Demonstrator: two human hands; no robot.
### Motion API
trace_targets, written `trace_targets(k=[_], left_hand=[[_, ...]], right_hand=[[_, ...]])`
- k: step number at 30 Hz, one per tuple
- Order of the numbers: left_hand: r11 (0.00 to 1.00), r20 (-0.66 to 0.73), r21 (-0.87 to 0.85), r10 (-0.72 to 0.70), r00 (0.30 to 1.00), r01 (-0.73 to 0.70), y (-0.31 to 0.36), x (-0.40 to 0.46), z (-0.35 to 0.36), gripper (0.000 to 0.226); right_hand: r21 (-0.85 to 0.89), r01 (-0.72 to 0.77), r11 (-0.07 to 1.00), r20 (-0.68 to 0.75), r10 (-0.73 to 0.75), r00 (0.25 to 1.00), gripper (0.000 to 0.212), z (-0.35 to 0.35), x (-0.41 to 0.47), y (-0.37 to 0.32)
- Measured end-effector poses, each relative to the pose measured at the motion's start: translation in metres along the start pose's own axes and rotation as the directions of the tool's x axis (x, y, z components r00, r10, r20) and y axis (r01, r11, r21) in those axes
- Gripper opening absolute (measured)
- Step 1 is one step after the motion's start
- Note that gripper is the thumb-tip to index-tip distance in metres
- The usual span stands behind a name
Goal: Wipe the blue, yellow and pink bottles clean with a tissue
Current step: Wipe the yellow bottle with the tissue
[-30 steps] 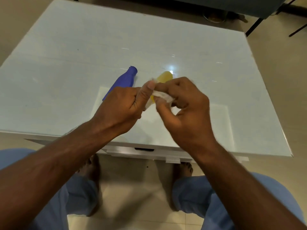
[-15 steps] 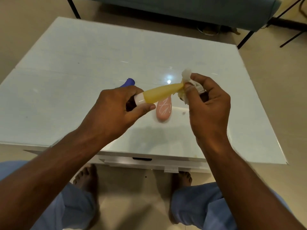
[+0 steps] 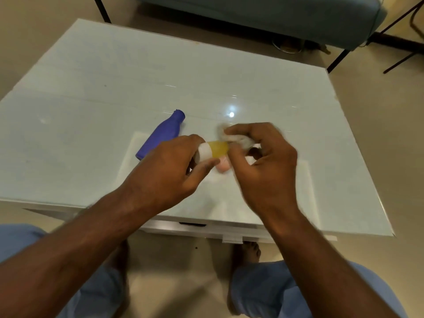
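From the head camera, looking down over a person's two forearms at a pale glossy table [image 3: 114, 88], the left hand [image 3: 169, 171] holds the yellow bottle [image 3: 216, 149] above the near part of the tabletop, fingers and thumb curled round its white cap end. The bottle lies roughly level, pointing toward the right hand [image 3: 263, 161], whose fingers pinch a crumpled white tissue [image 3: 238, 140] wrapped over the bottle's far end; that hand is slightly blurred. The blue bottle [image 3: 160, 136] lies on its side on the table just left of the hands, neck pointing away. A small part of the pink bottle [image 3: 223, 166] shows on the table beneath the hands, mostly hidden. The step in hand appears to be wiping the yellow bottle. Doing it well likely means keeping the left grip firm at the cap while the tissue slides along the full body, turning the bottle between strokes so every side is covered, and keeping the tissue bunched thickly enough not to tear.
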State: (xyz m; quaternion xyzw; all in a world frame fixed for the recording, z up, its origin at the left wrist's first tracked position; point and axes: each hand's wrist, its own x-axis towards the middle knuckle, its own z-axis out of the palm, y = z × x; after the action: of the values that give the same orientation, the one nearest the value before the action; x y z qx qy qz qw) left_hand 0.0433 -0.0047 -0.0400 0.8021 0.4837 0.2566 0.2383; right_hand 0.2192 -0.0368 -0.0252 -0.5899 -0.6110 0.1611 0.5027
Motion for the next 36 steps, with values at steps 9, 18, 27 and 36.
trace_targets(k=[9,18,27,36], left_hand=[[0.996,-0.019,-0.070,-0.056,0.998,0.055,0.000,-0.001,-0.010,0.034],[0.849,0.055,-0.414,-0.335,0.940,0.327,0.008,0.001,-0.003,0.056],[0.846,0.036,-0.425,-0.341,0.940,0.323,0.011,0.001,-0.003,0.054],[0.822,0.024,-0.465,-0.360,0.933,0.329,0.010,0.001,-0.004,0.060]], right_hand=[[-0.101,-0.105,0.989,-0.085,0.097,0.992,0.019,-0.014,0.012,0.013],[-0.147,0.048,0.988,-0.039,-0.054,0.998,0.019,-0.005,0.006,0.004],[-0.280,0.190,0.941,0.015,-0.194,0.981,0.019,0.005,-0.006,-0.004],[-0.151,0.332,0.931,0.126,-0.315,0.941,0.022,0.009,-0.014,-0.010]])
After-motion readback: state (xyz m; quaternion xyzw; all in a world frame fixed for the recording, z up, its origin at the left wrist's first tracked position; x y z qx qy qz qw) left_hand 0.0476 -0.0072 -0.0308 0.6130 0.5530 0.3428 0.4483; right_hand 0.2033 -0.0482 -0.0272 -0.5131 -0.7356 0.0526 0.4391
